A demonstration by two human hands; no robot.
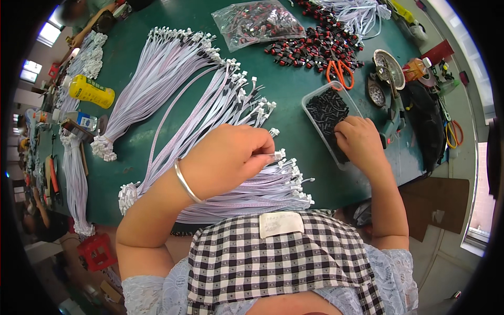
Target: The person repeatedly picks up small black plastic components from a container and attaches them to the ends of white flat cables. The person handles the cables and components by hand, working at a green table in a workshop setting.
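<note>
My left hand [231,152], with a silver bangle at its wrist, pinches the white connector [279,154] at the end of a flat white cable between thumb and forefinger. Beneath it spreads a bundle of white cables [247,197], their connector ends pointing right. My right hand [361,137] reaches into a clear plastic box [307,101]. Its fingers are curled down among short black tube-like pieces [326,109]; whether a piece is between the fingertips is hidden.
Another cable bundle [152,79] lies at left beside a yellow bottle [92,91]. Behind the box are orange-handled scissors [340,72], loose red-and-black parts [315,48] and a bag of them [257,23]. A metal dish [389,68] and a green-handled tool [392,128] stand right.
</note>
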